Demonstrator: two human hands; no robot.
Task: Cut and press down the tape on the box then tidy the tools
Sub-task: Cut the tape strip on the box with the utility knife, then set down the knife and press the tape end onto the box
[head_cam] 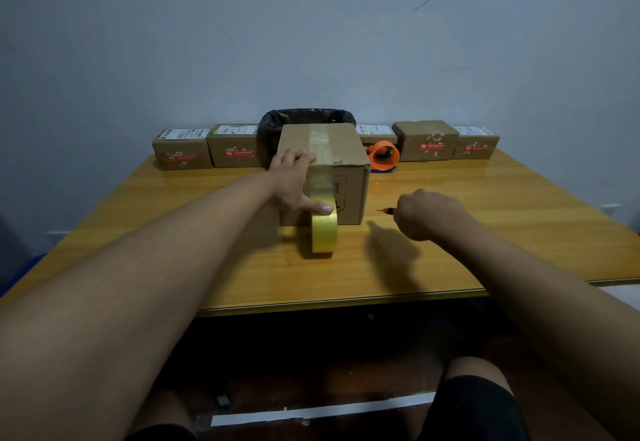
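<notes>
I see the brown corrugated cardboard box [325, 170] sitting in the middle of the yellow wood-grain desk [485, 232], with a strip of clear glossy tape running over its top and down the near face to the yellowish translucent tape roll [325, 231], which stands on edge on the desk just in front of the box. My left hand [294, 177] is spread against the box's near left edge, fingers over the top and the thumb pressing the tape against the roll's upper rim. My right hand [427, 213] is closed around a thin orange-and-black cutter [386, 210], only its tip showing, pointing left toward the box but well apart from the tape. The main risk, as I judge it, is the blade meeting my left thumb, since the cut has to land right beside it. If the thumb lets go early, the smooth round roll could topple or roll away and pull the strip slack; the film may then wrinkle or stick to itself. Pressing hard with the blade could also score the soft cardboard. At the far edge sit a round orange plastic tape dispenser [384, 155], a row of small labelled cardboard parcels [181, 151], and a black-lined bin [304, 120].
</notes>
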